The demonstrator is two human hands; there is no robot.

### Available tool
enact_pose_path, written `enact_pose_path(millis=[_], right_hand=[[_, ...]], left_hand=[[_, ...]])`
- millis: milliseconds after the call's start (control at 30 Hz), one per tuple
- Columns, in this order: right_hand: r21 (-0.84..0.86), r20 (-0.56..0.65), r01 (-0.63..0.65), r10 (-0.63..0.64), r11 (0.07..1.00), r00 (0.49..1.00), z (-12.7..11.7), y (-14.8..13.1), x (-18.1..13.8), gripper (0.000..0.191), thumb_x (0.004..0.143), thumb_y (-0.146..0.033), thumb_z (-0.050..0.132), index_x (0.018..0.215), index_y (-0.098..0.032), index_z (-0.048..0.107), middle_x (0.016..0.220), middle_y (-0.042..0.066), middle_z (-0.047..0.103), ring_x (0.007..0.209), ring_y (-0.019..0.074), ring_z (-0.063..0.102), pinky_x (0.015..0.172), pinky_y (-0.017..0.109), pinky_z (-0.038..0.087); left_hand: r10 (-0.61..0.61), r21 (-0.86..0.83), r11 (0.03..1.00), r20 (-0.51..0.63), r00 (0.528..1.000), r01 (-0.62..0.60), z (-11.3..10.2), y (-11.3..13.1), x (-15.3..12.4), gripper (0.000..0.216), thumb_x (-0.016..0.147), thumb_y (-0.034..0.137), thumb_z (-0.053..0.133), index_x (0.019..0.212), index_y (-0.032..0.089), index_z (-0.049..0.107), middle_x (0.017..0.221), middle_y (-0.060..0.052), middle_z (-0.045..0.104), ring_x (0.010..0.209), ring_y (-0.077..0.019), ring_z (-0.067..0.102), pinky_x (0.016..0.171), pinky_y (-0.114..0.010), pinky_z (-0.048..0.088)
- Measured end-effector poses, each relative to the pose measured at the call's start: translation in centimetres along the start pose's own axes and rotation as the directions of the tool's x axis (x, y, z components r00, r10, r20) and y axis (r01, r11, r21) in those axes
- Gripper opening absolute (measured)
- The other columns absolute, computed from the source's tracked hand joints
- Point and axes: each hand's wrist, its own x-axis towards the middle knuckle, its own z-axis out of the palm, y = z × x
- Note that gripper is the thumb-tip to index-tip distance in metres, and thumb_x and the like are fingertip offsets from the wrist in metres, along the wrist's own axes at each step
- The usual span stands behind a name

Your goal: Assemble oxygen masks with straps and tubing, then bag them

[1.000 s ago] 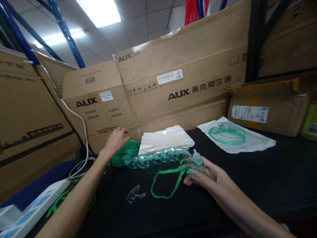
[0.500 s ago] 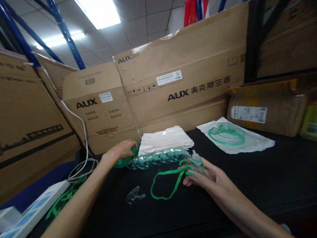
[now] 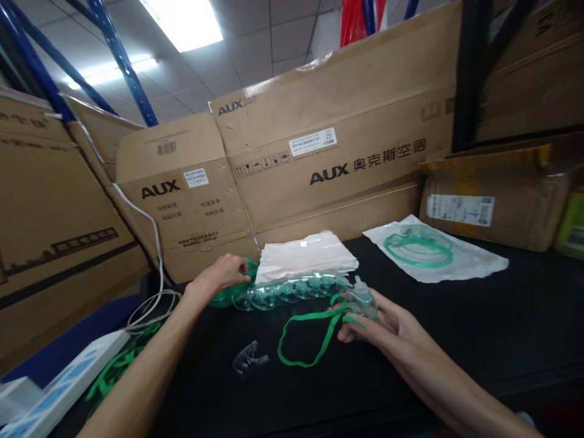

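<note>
My right hand [image 3: 385,321] holds a clear green oxygen mask [image 3: 364,302], fingers wrapped round its cup and the pale connector pointing up. From the mask a green elastic strap [image 3: 305,365] hangs in a loop onto the black table. At the far left of the table, my left hand [image 3: 227,271] is closed on coiled green tubing [image 3: 223,299]; its fingertips are partly hidden. A row of nested clear masks [image 3: 292,290] lies between the two hands. Small clear plastic pieces [image 3: 249,357] lie on the table nearer to me.
White bags [image 3: 305,255] are stacked behind the masks. Another white bag [image 3: 483,266] with a coiled tube [image 3: 417,263] on it lies back right. Cardboard boxes [image 3: 356,115] wall off the back. At left are a power strip [image 3: 75,380], a white cable [image 3: 157,243] and green straps [image 3: 109,368].
My left hand has shifted slightly at the tubing, its fingers curling in more, and more green tubing shows beside them. My right hand and the mask stay in place.
</note>
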Motion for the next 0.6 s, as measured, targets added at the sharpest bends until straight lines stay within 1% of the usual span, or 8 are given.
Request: enact_pose_path(millis=[67, 200, 300, 400, 433, 500, 600], right_hand=[[-0.007, 0.007, 0.007, -0.007, 1.0, 1.0, 0.0, 0.0, 0.1, 0.039, 0.075, -0.046, 0.08, 0.097, -0.018, 0.065, 0.081, 0.004, 0.071, 0.079, 0.0191, 0.066, 0.08, 0.033, 0.051], [-0.014, 0.014, 0.006, -0.006, 1.0, 1.0, 0.0, 0.0, 0.0, 0.037, 0.077, -0.045, 0.079, 0.098, -0.017, 0.066, 0.084, 0.004, 0.071, 0.081, 0.0194, 0.066, 0.081, 0.032, 0.051], [-0.003, 0.02, 0.011, -0.011, 1.0, 1.0, -0.1, 0.2, 0.0, 0.037, 0.078, -0.044, 0.079, 0.1, -0.018, 0.066, 0.085, 0.004, 0.071, 0.08, 0.0183, 0.066, 0.079, 0.031, 0.052], [-0.003, 0.026, 0.031, -0.031, 1.0, 0.999, -0.2, 0.3, 0.0, 0.037, 0.079, -0.044, 0.078, 0.103, -0.018, 0.066, 0.087, 0.003, 0.071, 0.078, 0.017, 0.066, 0.078, 0.03, 0.052], [-0.006, 0.025, 0.032, -0.032, 0.999, 0.999, -0.2, 0.3, -0.1, 0.036, 0.079, -0.044, 0.078, 0.103, -0.018, 0.067, 0.087, 0.003, 0.071, 0.078, 0.0168, 0.066, 0.078, 0.03, 0.052], [-0.008, 0.017, 0.023, -0.023, 1.0, 1.0, -0.1, 0.1, -0.2, 0.035, 0.079, -0.043, 0.079, 0.102, -0.018, 0.067, 0.087, 0.003, 0.071, 0.079, 0.0171, 0.066, 0.08, 0.03, 0.052], [0.015, 0.006, 0.011, -0.011, 1.0, 1.0, 0.1, -0.2, -0.3, 0.036, 0.078, -0.044, 0.079, 0.102, -0.019, 0.068, 0.086, 0.004, 0.072, 0.081, 0.0189, 0.067, 0.081, 0.032, 0.052]], left_hand=[[-0.024, -0.037, 0.999, -0.05, 0.998, 0.022, -0.7, -0.6, -0.1, 0.024, 0.072, 0.035, 0.066, 0.089, 0.022, 0.076, 0.09, -0.007, 0.077, 0.083, -0.0241, 0.07, 0.074, -0.029, 0.049], [-0.082, -0.142, 0.988, -0.162, 0.983, 0.059, -2.9, -1.9, -0.6, 0.029, 0.074, 0.04, 0.061, 0.091, 0.02, 0.075, 0.085, -0.005, 0.077, 0.084, -0.0236, 0.07, 0.073, -0.027, 0.048], [-0.126, -0.226, 0.972, -0.241, 0.962, 0.07, -4.4, -3.0, -1.3, 0.031, 0.076, 0.046, 0.058, 0.083, 0.021, 0.074, 0.078, -0.002, 0.075, 0.079, -0.0227, 0.068, 0.07, -0.026, 0.045], [-0.196, -0.321, 0.943, -0.314, 0.929, 0.09, -5.5, -4.2, -2.2, 0.04, 0.078, 0.055, 0.056, 0.075, 0.02, 0.073, 0.068, -0.002, 0.071, 0.068, -0.0207, 0.063, 0.065, -0.026, 0.042], [-0.22, -0.36, 0.928, -0.334, 0.916, 0.091, -5.9, -4.6, -2.6, 0.043, 0.079, 0.057, 0.056, 0.077, 0.019, 0.074, 0.067, -0.002, 0.07, 0.065, -0.0195, 0.061, 0.064, -0.026, 0.041], [-0.247, -0.443, 0.894, -0.369, 0.896, 0.064, -6.5, -5.1, -3.5, 0.048, 0.08, 0.06, 0.056, 0.087, 0.016, 0.074, 0.074, -0.003, 0.072, 0.063, -0.0167, 0.057, 0.063, -0.025, 0.042], [-0.261, -0.55, 0.835, -0.428, 0.865, -0.021, -7.6, -5.2, -4.9, 0.053, 0.081, 0.06, 0.06, 0.101, 0.012, 0.072, 0.087, -0.004, 0.072, 0.065, -0.0133, 0.053, 0.065, -0.023, 0.043]])
